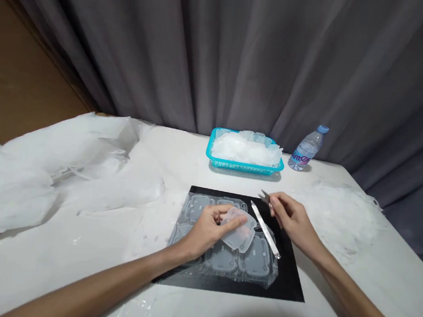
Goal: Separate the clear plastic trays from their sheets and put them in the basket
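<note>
My left hand point(215, 228) is closed on a translucent plastic piece point(240, 232), a rounded square with small notches at its edge, thumb on top. Below it, a clear plastic sheet point(221, 260) with several similar rounded-square shapes lies on a black mat point(285, 286). In my right hand point(288, 214), fingertips pinch a small metal tool point(265, 196) with pointed tips; its exact kind is unclear. That hand is raised over the mat's right edge, apart from the plastic piece. Between the hands, a slim silvery-white tool point(265, 230) lies slantwise on the mat.
A turquoise basket point(243, 168) heaped with whitish plastic pieces stands behind the mat, beside a water bottle point(306, 149). White plastic bags point(81, 162) cover the table's left side. To the right lies a pile of clear plastic scraps point(343, 217). A grey curtain point(224, 56) hangs behind.
</note>
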`<state>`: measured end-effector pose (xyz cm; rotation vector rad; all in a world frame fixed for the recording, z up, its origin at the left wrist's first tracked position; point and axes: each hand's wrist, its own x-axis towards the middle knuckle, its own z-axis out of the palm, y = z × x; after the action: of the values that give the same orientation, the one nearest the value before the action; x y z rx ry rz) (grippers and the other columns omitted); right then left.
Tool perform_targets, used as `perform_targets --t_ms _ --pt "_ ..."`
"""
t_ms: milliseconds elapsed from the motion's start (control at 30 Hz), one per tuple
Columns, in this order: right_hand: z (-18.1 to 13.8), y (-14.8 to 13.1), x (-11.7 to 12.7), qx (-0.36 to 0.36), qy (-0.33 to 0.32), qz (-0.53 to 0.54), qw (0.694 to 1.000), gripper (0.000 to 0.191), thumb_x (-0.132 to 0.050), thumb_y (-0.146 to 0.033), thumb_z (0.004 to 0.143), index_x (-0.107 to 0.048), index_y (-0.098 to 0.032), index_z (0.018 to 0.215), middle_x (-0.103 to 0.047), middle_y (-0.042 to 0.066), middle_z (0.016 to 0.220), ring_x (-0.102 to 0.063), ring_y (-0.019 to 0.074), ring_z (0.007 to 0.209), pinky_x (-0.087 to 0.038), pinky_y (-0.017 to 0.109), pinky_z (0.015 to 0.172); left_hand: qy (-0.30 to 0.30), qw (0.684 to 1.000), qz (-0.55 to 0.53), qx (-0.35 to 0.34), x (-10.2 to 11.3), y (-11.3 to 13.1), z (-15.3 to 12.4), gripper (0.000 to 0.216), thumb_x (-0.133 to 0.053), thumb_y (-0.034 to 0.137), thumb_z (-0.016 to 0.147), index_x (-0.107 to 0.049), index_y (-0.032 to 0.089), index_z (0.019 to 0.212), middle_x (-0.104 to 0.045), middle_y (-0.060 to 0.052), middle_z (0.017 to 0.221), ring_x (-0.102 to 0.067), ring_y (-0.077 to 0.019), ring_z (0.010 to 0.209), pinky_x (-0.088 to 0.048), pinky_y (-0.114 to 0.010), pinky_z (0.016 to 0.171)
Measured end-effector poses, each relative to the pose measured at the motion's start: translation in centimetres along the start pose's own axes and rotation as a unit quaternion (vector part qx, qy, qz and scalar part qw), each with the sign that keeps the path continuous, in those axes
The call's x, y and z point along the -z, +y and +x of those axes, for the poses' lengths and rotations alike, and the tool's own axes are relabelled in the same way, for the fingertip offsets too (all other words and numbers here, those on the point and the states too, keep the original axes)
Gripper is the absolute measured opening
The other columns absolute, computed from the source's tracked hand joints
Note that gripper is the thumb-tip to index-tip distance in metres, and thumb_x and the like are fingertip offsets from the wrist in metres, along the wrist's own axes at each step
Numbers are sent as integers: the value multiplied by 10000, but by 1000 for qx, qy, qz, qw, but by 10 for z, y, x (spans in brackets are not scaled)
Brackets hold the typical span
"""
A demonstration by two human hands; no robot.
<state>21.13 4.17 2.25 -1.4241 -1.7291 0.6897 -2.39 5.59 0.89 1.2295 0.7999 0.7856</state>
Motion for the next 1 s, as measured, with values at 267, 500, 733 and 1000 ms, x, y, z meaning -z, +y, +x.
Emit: perform_targets --t_ms 267,500,733,1000 --pt "-29 -7 -3 -42 -91 114 988 359 -572 -493 1014 -735 -226 1191 -625 29 911 -560 153 753 -436 258 634 -1 1000 -6 -14 1 -2 1 273 -772 420 887 -746 154 942 -788 -40 827 -716 -131 671 -551 -181 603" --pt "-28 -14 0 14 -95 108 989 317 -522 -391 1062 -743 -266 1251 -662 33 908 -623 181 881 -456 308 766 13 999 20 -30 0 -1 1 246 -815 387 842 -768 155 909 -780 -36 820 -714 -145 712 -537 -189 619" --pt "-30 -14 -3 11 -86 98 991 326 -520 -397 1062 -730 -281 1282 -648 28 884 -632 179 856 -472 317 749 31 998 36 -46 1 2 0 226 -792 368 866 -757 147 835 -770 -29 783 -702 -133 676 -517 -186 587" --pt "-32 -12 -7 31 -102 96 990 350 -512 -379 1068 -682 -278 1357 -642 36 915 -619 173 858 -484 315 778 20 999 -2 -39 -2 4 -1 230 -803 348 856 -697 149 815 -789 -31 757 -753 -153 679 -576 -194 603"
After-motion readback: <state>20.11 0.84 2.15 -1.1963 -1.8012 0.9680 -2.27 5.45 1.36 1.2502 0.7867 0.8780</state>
